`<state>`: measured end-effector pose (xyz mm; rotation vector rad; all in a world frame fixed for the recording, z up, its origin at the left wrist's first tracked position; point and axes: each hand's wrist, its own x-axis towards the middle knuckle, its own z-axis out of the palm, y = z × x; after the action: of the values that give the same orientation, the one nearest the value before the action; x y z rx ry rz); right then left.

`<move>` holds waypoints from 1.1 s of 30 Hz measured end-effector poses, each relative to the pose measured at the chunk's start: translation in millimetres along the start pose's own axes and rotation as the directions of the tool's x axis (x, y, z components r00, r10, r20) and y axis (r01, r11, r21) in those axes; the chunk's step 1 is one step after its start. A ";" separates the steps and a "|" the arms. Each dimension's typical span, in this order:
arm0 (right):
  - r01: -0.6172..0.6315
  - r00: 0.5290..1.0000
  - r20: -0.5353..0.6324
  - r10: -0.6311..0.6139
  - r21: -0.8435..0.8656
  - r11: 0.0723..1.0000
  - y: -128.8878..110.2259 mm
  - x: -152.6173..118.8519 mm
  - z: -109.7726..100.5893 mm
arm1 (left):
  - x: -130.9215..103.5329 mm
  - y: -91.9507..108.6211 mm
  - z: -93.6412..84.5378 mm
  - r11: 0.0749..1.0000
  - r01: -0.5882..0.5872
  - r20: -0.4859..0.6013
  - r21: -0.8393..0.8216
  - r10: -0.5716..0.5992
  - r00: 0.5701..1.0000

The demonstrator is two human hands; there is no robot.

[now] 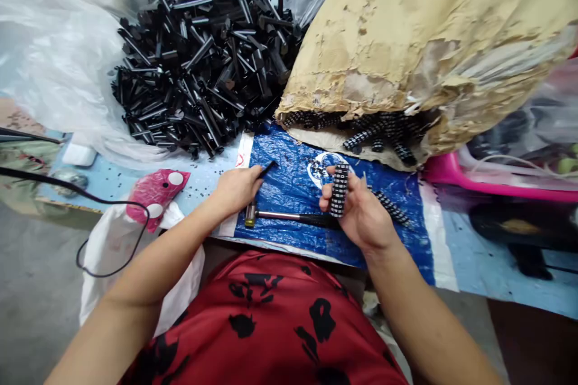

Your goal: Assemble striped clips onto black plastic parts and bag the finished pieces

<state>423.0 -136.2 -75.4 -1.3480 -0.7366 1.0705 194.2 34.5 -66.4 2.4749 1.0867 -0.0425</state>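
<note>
My right hand [366,213] is closed around a black piece with rows of small white marks [339,191], held upright above the blue plastic sheet [293,186]. A thin black plastic piece [269,168] sticks out from the closed fingers of my left hand [239,188], over the sheet's left side. Between and below my hands lies a hammer [280,215], its head to the left and its dark handle reaching under my right hand. Another black-and-white patterned piece [392,209] rests on the sheet, just right of my right hand.
A large heap of black plastic pieces [203,66] stands at the back left beside clear plastic bags [58,48]. At the back right, a worn yellowish sack [379,30] spills patterned pieces [383,132]. A pink basket [456,173] is at right; a pink fish-shaped pouch [156,195] lies left.
</note>
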 end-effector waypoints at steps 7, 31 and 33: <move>-0.077 0.997 0.025 0.075 0.072 0.994 -0.9 7.8 38.2 | -8.7 9.4 6.1 0.716 0.030 -0.006 -0.697 -0.048 0.999; -0.051 0.961 -0.204 0.186 0.533 0.844 4.6 -0.2 81.5 | -28.4 76.8 36.7 0.283 -0.103 -0.137 -0.954 -0.103 0.985; 0.005 0.974 -0.207 0.087 0.407 0.913 7.4 0.0 81.7 | -27.1 83.0 37.3 0.363 -0.137 -0.176 -0.922 -0.078 0.981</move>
<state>347.4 -104.5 -72.2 -1.1009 -0.2968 1.0188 239.5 -48.9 -63.6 1.4077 0.7623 0.6774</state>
